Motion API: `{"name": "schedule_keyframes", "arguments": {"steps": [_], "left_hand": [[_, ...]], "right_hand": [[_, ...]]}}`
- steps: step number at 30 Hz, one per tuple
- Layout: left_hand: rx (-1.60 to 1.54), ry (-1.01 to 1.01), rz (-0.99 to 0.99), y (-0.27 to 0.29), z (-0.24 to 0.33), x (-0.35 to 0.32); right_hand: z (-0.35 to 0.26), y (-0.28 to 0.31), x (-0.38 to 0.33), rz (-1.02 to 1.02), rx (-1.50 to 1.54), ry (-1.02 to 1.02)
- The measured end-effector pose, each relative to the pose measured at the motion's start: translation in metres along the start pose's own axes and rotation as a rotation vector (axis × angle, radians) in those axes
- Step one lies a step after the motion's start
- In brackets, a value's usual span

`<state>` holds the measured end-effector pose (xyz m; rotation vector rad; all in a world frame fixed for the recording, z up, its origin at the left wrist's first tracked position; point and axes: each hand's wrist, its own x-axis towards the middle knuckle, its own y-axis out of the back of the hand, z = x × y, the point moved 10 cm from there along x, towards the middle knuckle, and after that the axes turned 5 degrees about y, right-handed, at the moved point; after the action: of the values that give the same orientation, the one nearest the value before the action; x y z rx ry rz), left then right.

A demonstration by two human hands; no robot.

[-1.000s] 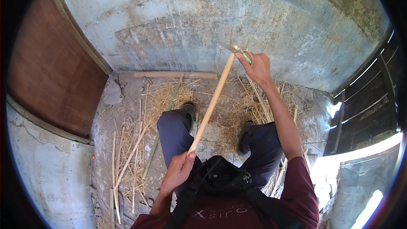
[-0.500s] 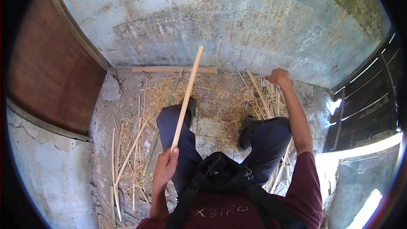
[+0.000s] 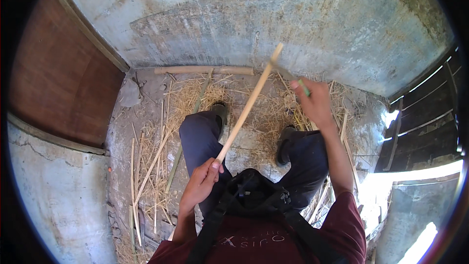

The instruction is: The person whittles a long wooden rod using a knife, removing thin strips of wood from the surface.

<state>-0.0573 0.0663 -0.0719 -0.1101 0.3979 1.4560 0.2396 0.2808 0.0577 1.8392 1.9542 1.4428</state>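
Observation:
My left hand (image 3: 200,182) is closed round the lower end of a pale bamboo strip (image 3: 250,105), thumb along it. The strip slants up and away to the right, over the gap between my legs. My right hand (image 3: 316,103) grips a knife (image 3: 286,73) with a green handle. Its blade, a little blurred, meets or crosses the strip close to the far end; whether it cuts into the strip I cannot tell.
Straw-like shavings (image 3: 190,93) and loose strips (image 3: 151,178) litter the floor on both sides of my boots. A thick bamboo pole (image 3: 171,70) lies along the stained wall (image 3: 317,24). A brown panel (image 3: 63,68) stands left, dark slats (image 3: 420,127) right.
My right hand has come down and left, bringing the knife to the strip's far end. The strip has tilted further right, and my left hand has shifted slightly right and up.

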Motion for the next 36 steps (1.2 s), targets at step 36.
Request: {"name": "schedule_keyframes", "arguments": {"steps": [36], "left_hand": [[0.150, -0.335, 0.123, -0.037, 0.118, -0.008]], "right_hand": [[-0.128, -0.020, -0.075, 0.077, 0.011, 0.345]]}}
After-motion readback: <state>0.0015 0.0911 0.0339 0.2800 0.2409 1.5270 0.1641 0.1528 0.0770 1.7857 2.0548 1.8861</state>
